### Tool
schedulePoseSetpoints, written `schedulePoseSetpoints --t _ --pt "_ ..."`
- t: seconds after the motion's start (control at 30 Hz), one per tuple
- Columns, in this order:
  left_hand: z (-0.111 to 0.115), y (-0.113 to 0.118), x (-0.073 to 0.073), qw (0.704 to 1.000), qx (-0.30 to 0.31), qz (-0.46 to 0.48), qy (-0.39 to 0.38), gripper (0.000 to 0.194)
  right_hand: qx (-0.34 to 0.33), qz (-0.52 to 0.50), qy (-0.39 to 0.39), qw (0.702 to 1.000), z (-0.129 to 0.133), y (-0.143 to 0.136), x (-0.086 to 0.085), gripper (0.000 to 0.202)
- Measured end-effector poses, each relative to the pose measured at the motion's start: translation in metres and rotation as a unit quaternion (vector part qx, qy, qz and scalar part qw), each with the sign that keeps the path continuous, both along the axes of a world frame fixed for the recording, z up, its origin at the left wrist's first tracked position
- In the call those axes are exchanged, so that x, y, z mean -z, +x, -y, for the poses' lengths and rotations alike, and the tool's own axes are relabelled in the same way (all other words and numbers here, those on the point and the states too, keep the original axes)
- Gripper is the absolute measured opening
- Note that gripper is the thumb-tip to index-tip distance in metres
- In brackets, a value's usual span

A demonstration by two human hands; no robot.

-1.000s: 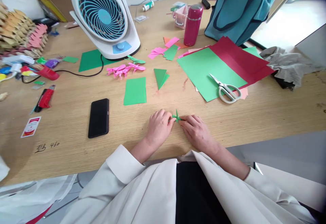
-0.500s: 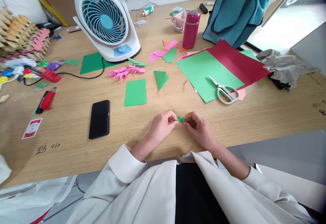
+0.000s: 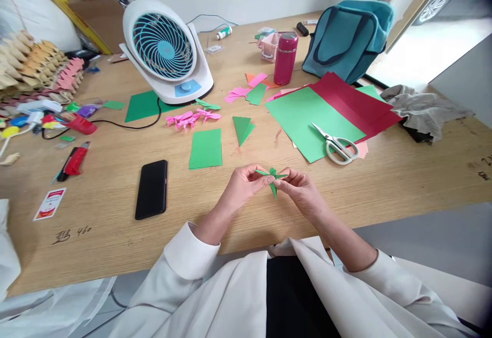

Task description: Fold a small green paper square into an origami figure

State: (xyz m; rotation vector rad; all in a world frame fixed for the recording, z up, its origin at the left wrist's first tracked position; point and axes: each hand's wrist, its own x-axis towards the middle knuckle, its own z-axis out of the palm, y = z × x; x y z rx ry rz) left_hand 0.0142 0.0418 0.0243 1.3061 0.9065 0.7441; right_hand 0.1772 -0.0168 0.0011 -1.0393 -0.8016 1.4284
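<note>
A small folded green paper figure [image 3: 273, 173] with thin pointed arms is held up near the table's front edge. My left hand [image 3: 246, 184] pinches its left arm between thumb and fingers. On the other side my right hand [image 3: 298, 186] grips the right arm close to the centre. One narrow point hangs down between my thumbs. Beyond my hands lie a stack of green paper rectangles [image 3: 205, 148] and a folded green triangle [image 3: 241, 130]. White-handled scissors [image 3: 338, 147] rest on a light green sheet [image 3: 298, 127] to the right.
A black phone [image 3: 151, 189] lies left of my hands. Pink folded paper figures [image 3: 192, 118] sit before a white fan [image 3: 165, 45]. Farther back stand a magenta flask [image 3: 286, 58] and a teal bag [image 3: 346, 40]. A red cutter [image 3: 76, 160] lies at left.
The green paper figure has been turned and lifted into fuller view, with its long points showing. Both hands still pinch it, thumbs closer together. The camera view has tilted slightly upward.
</note>
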Motion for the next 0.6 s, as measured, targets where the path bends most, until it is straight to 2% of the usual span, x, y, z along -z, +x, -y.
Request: schedulePoseSetpoints --t 0.13,0.27,0.43,0.6 --pt "0.001 0.001 -0.001 0.997 -0.037 -0.001 0.066 0.030 -0.001 0.002 0.009 1.000 -0.003 -0.003 0.000 0.027" --pt "-0.004 0.004 -0.006 0.992 -0.055 0.001 0.114 0.030 -0.010 0.018 0.027 0.999 -0.013 0.000 -0.007 0.032" --pt "-0.013 0.009 -0.008 0.996 -0.041 0.053 0.059 0.027 -0.027 0.037 0.047 0.998 -0.029 0.003 -0.014 0.036" --pt "-0.019 0.009 -0.001 0.994 -0.061 0.078 0.048 0.025 -0.024 0.039 0.058 0.997 -0.038 0.000 -0.007 0.032"
